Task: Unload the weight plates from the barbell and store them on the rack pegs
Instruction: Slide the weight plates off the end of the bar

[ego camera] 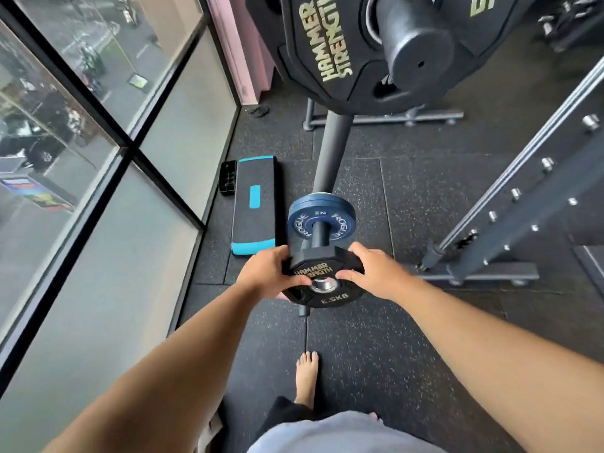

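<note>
Standing right under the load is the person's bare foot [307,377] on the speckled black rubber floor [376,371], and that is the main worry: if the plate slips, it lands on toes with nothing over them

Just beyond, the small black octagonal Hammer Strength plate marked 2.5 KG [322,299] is held tilted at the near end of the dark barbell sleeve [317,235]. The left hand [271,273] grips its left edge with fingers curled round the rim and thumb on the face, and the right hand [376,273] does the same on the right edge. I cannot tell whether the plate's steel-ringed hole has cleared the sleeve. If it has not, the tilt could make it bind, and a tug to free it might jerk it loose

Farther along the sleeve sits the round blue Rogue plate [322,210]; nothing I can see locks it on, so jostling the bar could send it sliding toward the hands

To the far left lies a black and teal step platform [255,204], something to trip on while carrying. At right stands the grey steel rack upright [523,204], and farthest, overhead, a large black Hammer Strength plate [327,60] hangs on a thick black peg [415,50], easy to knock with the head on rising
</note>
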